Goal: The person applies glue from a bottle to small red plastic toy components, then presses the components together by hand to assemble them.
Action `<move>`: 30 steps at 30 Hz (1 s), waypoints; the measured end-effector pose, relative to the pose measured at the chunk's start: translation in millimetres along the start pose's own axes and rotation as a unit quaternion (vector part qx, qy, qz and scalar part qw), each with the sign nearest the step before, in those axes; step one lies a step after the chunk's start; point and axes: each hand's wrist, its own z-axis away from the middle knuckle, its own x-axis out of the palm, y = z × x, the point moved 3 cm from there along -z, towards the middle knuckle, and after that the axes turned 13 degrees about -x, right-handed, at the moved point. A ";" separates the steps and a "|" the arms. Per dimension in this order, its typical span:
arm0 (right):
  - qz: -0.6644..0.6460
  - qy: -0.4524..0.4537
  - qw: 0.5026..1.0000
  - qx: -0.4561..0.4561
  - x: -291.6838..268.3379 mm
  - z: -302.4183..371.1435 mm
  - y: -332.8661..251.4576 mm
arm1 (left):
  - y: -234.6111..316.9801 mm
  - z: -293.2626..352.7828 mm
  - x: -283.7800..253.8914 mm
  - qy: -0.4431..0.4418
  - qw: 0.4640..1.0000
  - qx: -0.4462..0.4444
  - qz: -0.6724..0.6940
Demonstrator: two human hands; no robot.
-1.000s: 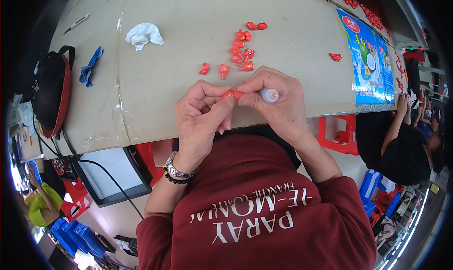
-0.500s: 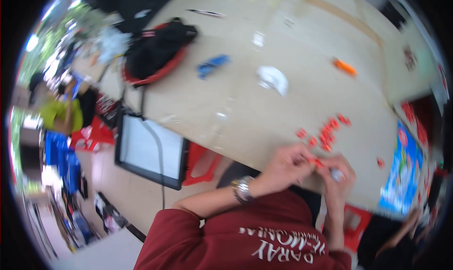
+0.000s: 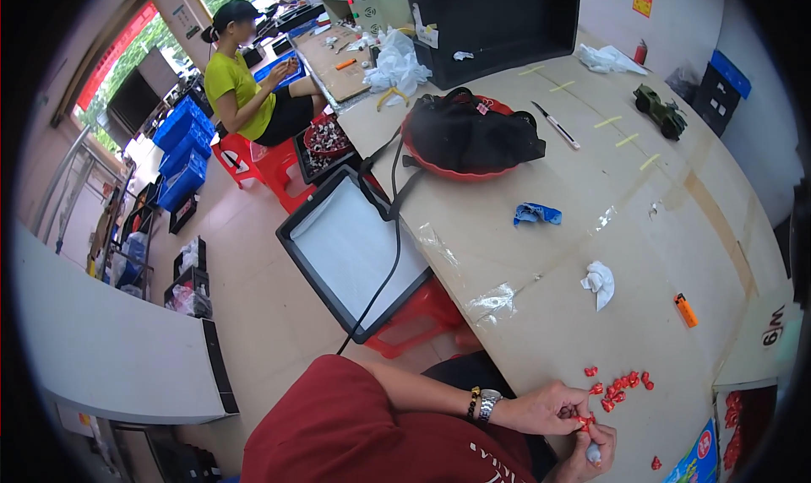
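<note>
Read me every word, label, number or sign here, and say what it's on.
I won't copy wording, only say where it stands.
Pale panel: large dark characters.
Maroon shirt: white letters, partly cut off.
Blue sheet: print, cropped.
Yellow-red wall sign: too small.
White label on black bin: too small.
Red banner: too blurred.

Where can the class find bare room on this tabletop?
The tabletop is bare between the white wad and orange object, and between that wad and the blue wad. Crowded where red pieces cluster near the left hand and right hand.
</note>
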 end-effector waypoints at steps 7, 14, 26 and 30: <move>0.011 0.019 1.000 0.004 4.5 0.4 -2.3 | 8.3 2.5 1.1 0.041 0.998 0.043 -0.020; 0.011 0.021 0.999 0.023 5.8 -1.3 -5.9 | 7.5 1.7 0.7 0.037 0.999 0.034 -0.010; -0.019 0.034 0.997 0.074 6.1 -2.7 -3.6 | 5.3 0.6 4.8 0.064 0.998 0.026 -0.011; -0.035 0.057 0.995 0.078 7.8 -3.8 -5.6 | 7.4 1.0 5.2 0.063 0.998 0.004 -0.014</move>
